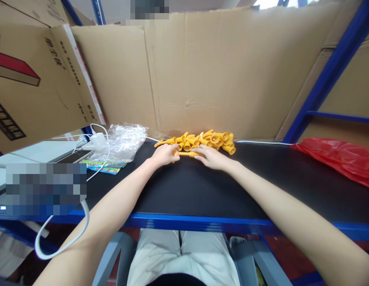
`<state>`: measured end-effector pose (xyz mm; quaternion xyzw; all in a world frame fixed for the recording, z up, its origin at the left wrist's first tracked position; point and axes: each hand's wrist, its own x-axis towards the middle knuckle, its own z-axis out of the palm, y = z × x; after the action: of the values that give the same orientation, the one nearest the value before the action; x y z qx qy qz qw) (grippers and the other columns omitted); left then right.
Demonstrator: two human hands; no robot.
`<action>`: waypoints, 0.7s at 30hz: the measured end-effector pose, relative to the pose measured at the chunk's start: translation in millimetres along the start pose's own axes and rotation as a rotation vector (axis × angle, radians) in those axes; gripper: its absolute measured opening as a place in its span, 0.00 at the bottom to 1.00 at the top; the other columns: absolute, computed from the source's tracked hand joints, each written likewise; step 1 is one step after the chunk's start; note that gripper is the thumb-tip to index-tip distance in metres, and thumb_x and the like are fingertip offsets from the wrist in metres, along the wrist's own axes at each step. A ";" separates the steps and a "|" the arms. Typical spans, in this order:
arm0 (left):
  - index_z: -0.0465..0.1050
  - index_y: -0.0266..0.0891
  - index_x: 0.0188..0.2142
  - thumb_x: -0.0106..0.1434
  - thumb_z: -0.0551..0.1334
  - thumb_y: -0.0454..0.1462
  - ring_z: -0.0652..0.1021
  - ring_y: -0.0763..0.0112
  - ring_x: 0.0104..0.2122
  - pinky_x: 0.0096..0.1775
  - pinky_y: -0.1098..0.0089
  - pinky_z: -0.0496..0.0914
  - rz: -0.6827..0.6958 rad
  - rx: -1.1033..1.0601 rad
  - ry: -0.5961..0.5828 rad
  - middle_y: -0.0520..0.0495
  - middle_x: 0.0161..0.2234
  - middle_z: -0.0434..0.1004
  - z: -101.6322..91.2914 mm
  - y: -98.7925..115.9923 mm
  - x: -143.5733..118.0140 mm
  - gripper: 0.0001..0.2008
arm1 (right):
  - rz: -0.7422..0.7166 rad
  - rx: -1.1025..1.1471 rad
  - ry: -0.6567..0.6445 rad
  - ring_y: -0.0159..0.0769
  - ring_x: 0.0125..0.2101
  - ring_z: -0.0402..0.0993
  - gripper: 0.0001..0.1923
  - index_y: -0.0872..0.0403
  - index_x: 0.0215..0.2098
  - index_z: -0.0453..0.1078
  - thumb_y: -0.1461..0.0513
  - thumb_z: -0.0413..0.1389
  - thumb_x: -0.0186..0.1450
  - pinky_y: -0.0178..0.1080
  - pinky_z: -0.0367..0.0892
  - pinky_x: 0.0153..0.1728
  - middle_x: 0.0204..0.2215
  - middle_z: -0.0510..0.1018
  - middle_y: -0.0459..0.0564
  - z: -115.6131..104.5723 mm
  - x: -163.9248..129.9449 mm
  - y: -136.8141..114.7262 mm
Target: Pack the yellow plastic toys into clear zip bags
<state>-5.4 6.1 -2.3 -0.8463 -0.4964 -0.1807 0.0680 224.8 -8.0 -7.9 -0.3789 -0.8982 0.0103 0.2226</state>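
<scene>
Two hands of mine lie far out on the black table [184, 190], meeting over one yellow rod [186, 153]. At far left a big box [29, 79] runs out of frame, and a blurred patch below it hides that near corner. Next come a white charger [97, 140] with its cable [62, 242], and a crumpled clear bag [124, 141] over a colourful card that barely shows. My left hand [164, 154] is curled closed on the rod's left end; my right hand [211, 157] lies over its right end, fingers bent, so only the middle stretch shows. Just beyond, touching the cardboard wall [217, 71], sits a pile of yellow pieces [208, 141], too small and tangled to count. At far right a red bag [339, 159] is cut off by the edge.
</scene>
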 end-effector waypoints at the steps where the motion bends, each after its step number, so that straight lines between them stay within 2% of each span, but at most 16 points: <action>1: 0.70 0.42 0.39 0.51 0.58 0.41 0.74 0.65 0.31 0.30 0.71 0.62 -0.010 -0.007 -0.006 0.50 0.28 0.73 0.6 -0.2 0.0 0.14 | 0.001 -0.002 -0.001 0.44 0.49 0.65 0.20 0.52 0.54 0.63 0.58 0.46 0.65 0.48 0.63 0.47 0.49 0.68 0.57 0.3 0.2 -0.7; 6: 0.70 0.42 0.39 0.51 0.58 0.40 0.74 0.66 0.30 0.30 0.71 0.62 -0.013 -0.028 -0.006 0.50 0.28 0.73 0.4 -0.3 -0.1 0.14 | 0.037 0.032 -0.002 0.43 0.49 0.66 0.19 0.53 0.53 0.64 0.59 0.45 0.66 0.48 0.61 0.49 0.49 0.69 0.57 0.4 2.1 -5.2; 10: 0.70 0.42 0.38 0.51 0.58 0.40 0.73 0.67 0.30 0.29 0.72 0.61 0.013 -0.037 0.029 0.50 0.29 0.73 -0.7 -0.5 -0.5 0.13 | 0.102 0.191 0.001 0.42 0.49 0.66 0.18 0.54 0.51 0.65 0.59 0.47 0.64 0.48 0.59 0.51 0.49 0.70 0.55 -0.1 4.1 -3.3; 16: 0.70 0.42 0.39 0.51 0.59 0.40 0.74 0.67 0.32 0.32 0.72 0.63 -0.008 -0.062 0.020 0.50 0.31 0.74 -0.5 -4.8 0.4 0.14 | 0.206 0.441 0.010 0.35 0.35 0.73 0.32 0.53 0.57 0.56 0.60 0.58 0.55 0.46 0.69 0.40 0.46 0.69 0.55 -5.2 2.7 11.2; 21: 0.70 0.42 0.38 0.51 0.59 0.41 0.74 0.67 0.32 0.33 0.72 0.63 -0.020 -0.061 0.015 0.50 0.30 0.74 1.3 -7.8 1.5 0.14 | 0.284 0.691 -0.011 0.32 0.31 0.75 0.19 0.55 0.47 0.62 0.61 0.55 0.59 0.43 0.70 0.41 0.40 0.72 0.53 -7.8 2.8 17.2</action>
<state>-11.2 11.5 -3.5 -0.8415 -0.4988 -0.2028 0.0439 237.9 5.1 -3.0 -0.4022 -0.7813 0.3459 0.3289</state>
